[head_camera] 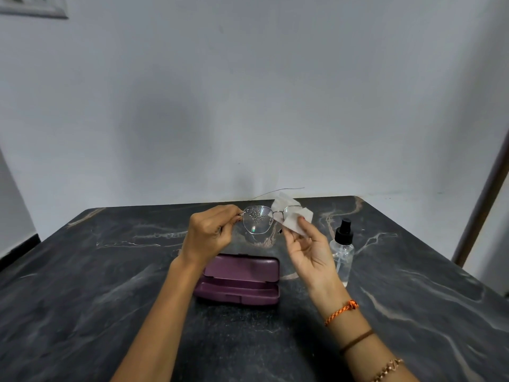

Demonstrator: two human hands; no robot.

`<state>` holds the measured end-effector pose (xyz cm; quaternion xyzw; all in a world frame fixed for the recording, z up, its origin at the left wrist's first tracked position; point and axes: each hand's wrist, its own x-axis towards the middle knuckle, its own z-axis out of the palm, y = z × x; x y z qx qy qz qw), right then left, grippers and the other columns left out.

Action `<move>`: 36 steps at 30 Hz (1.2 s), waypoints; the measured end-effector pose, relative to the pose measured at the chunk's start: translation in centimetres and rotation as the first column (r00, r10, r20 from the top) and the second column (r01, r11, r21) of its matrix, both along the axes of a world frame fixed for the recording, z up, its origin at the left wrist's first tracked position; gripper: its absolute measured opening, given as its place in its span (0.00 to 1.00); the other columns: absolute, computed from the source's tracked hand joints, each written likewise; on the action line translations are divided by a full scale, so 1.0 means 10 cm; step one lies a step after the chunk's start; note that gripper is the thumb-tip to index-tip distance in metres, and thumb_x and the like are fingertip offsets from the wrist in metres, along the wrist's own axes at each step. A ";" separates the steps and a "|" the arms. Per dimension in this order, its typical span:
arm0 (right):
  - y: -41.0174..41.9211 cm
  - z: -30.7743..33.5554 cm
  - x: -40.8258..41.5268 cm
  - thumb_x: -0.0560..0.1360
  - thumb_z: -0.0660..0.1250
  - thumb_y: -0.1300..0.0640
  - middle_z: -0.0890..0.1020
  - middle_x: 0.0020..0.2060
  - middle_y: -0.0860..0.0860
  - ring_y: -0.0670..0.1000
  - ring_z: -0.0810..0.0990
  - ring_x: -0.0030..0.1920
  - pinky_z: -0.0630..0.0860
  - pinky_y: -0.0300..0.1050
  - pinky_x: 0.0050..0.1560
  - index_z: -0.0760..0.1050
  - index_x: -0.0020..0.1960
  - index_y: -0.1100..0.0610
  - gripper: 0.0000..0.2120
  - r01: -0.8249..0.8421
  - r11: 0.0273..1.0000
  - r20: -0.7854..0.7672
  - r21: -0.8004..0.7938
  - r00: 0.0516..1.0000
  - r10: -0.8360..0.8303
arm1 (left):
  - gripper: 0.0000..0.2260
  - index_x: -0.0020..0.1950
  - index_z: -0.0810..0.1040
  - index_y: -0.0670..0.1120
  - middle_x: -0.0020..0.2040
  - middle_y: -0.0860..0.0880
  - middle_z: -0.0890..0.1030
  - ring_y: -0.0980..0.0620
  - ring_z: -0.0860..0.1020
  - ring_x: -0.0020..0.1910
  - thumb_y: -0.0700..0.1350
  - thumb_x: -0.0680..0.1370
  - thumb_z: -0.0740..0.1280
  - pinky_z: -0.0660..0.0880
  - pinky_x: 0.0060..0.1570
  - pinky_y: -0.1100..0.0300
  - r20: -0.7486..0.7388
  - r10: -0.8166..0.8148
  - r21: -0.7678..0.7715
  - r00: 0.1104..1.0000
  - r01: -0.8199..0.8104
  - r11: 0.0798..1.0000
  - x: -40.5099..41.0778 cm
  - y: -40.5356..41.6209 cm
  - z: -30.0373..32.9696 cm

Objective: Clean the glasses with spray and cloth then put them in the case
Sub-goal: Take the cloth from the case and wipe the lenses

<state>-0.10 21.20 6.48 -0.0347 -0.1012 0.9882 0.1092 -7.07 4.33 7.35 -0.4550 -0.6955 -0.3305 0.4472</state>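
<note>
A: Where are the glasses [264, 220] right now?

B: Held up over the far middle of the table [82, 299], beyond the open case [238, 279]. The left hand [210, 235] has its fingers curled, pinching the frame at its left end, by the hinge. The left lens is beaded with droplets.

A: And the right hand [308, 249]?

B: Palm toward the camera, thumb and fingers folded around the cloth [292, 216], which is wrapped over the right lens.

A: How would you expect them to handle?

B: Light, I'd say, and delicate: thin wire rim, slim arms that look easy to bend. Wet lenses will likely be slick, so holding by the frame end seems sensible, with fingers off the glass. The cloth is soft and limp and should fold round a lens easily.

A: The spray?

B: The bottle [342, 252] stands on the right, just behind the right hand, untouched.
</note>
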 end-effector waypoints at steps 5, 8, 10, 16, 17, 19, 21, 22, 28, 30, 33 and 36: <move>0.02 0.01 0.01 0.73 0.62 0.69 0.84 0.32 0.61 0.56 0.82 0.43 0.80 0.48 0.44 0.75 0.42 0.66 0.03 0.017 1.000 0.035 0.003 0.999 -0.017 | 0.05 0.34 0.80 0.34 0.29 0.45 0.80 0.56 0.74 0.30 0.27 0.68 0.68 0.73 0.30 0.65 0.000 0.006 0.007 1.000 -0.006 1.000 0.00 -0.03 0.02; 0.04 0.01 0.01 0.73 0.63 0.67 0.84 0.32 0.61 0.57 0.84 0.36 0.81 0.49 0.39 0.77 0.40 0.66 0.05 0.021 0.999 0.034 0.024 0.999 -0.022 | 0.05 0.34 0.80 0.34 0.30 0.45 0.81 0.56 0.76 0.31 0.26 0.67 0.68 0.75 0.32 0.66 -0.012 -0.003 0.006 1.000 0.003 1.000 0.01 -0.01 0.02; 0.04 0.00 0.00 0.71 0.64 0.67 0.84 0.34 0.62 0.58 0.84 0.37 0.82 0.54 0.34 0.80 0.37 0.66 0.07 0.005 1.000 0.006 0.017 1.000 -0.005 | 0.05 0.34 0.81 0.33 0.31 0.44 0.81 0.55 0.78 0.32 0.26 0.66 0.68 0.76 0.34 0.66 -0.019 -0.011 -0.003 1.000 0.011 1.000 0.01 0.00 0.03; 0.00 -0.07 -0.02 0.65 0.66 0.59 0.84 0.44 0.60 0.60 0.84 0.42 0.78 0.58 0.45 0.76 0.50 0.53 0.14 -0.038 0.970 -0.034 0.242 0.998 0.048 | 0.06 0.35 0.81 0.33 0.31 0.44 0.82 0.55 0.78 0.32 0.25 0.65 0.68 0.76 0.34 0.65 -0.034 -0.010 -0.032 0.999 0.009 0.999 0.02 0.00 0.02; -0.01 -0.07 -0.03 0.65 0.65 0.59 0.85 0.42 0.58 0.58 0.85 0.41 0.78 0.58 0.45 0.76 0.49 0.53 0.13 -0.042 0.967 -0.031 0.249 0.998 0.051 | 0.06 0.35 0.81 0.34 0.31 0.45 0.82 0.55 0.78 0.32 0.25 0.65 0.68 0.77 0.35 0.65 -0.035 -0.004 -0.031 0.999 0.003 1.000 0.02 -0.01 0.03; -0.01 -0.04 -0.03 0.67 0.65 0.62 0.85 0.39 0.56 0.57 0.84 0.42 0.79 0.56 0.43 0.76 0.49 0.56 0.12 -0.044 0.973 -0.010 0.225 0.999 0.048 | 0.06 0.35 0.81 0.34 0.31 0.45 0.82 0.54 0.79 0.31 0.25 0.65 0.68 0.77 0.35 0.66 -0.030 0.005 -0.029 1.000 -0.006 1.000 0.02 -0.03 0.04; -0.01 -0.02 -0.02 0.68 0.64 0.66 0.84 0.39 0.58 0.55 0.82 0.43 0.81 0.50 0.40 0.74 0.49 0.60 0.10 -0.040 0.987 0.009 0.154 0.999 0.039 | 0.06 0.35 0.81 0.34 0.31 0.45 0.82 0.53 0.79 0.30 0.26 0.66 0.68 0.77 0.34 0.65 -0.022 0.009 -0.035 1.000 -0.010 0.999 0.02 -0.05 0.05; -0.02 -0.01 -0.01 0.67 0.65 0.68 0.84 0.37 0.59 0.54 0.82 0.40 0.81 0.48 0.37 0.74 0.48 0.62 0.10 -0.033 0.992 0.012 0.120 0.999 0.032 | 0.05 0.35 0.81 0.34 0.31 0.45 0.82 0.52 0.79 0.30 0.26 0.67 0.68 0.76 0.33 0.64 -0.019 0.012 -0.039 1.000 -0.013 0.999 0.01 -0.06 0.05; -0.03 0.02 0.01 0.55 0.70 0.73 0.84 0.32 0.59 0.53 0.83 0.37 0.81 0.45 0.32 0.75 0.44 0.64 0.17 0.040 0.999 -0.009 0.029 0.999 -0.039 | 0.06 0.35 0.81 0.33 0.32 0.44 0.82 0.54 0.79 0.32 0.25 0.66 0.68 0.77 0.37 0.66 -0.026 -0.005 -0.031 1.000 0.004 0.999 0.01 -0.03 0.04; -0.02 0.01 0.01 0.68 0.66 0.68 0.84 0.30 0.56 0.51 0.84 0.31 0.81 0.45 0.35 0.74 0.44 0.62 0.06 0.042 0.995 0.035 0.088 0.998 -0.045 | 0.06 0.36 0.81 0.33 0.33 0.43 0.83 0.55 0.78 0.34 0.25 0.65 0.68 0.77 0.39 0.65 -0.041 -0.015 -0.031 0.999 0.014 0.999 0.02 -0.02 0.04; -0.02 -0.02 0.00 0.74 0.64 0.58 0.84 0.28 0.53 0.48 0.83 0.29 0.80 0.42 0.34 0.73 0.44 0.60 0.05 0.067 0.987 0.078 0.149 0.994 -0.079 | 0.05 0.37 0.81 0.32 0.33 0.43 0.82 0.52 0.80 0.34 0.25 0.65 0.68 0.77 0.38 0.63 -0.058 -0.021 -0.061 0.998 0.017 0.998 0.03 -0.01 0.06; -0.03 -0.03 -0.01 0.73 0.66 0.55 0.84 0.27 0.51 0.47 0.83 0.28 0.80 0.39 0.33 0.73 0.43 0.59 0.07 0.084 0.980 0.101 0.178 0.989 -0.104 | 0.04 0.37 0.81 0.32 0.33 0.42 0.82 0.50 0.81 0.32 0.28 0.69 0.67 0.78 0.35 0.61 -0.078 -0.030 -0.084 0.997 0.024 0.996 0.07 0.00 0.09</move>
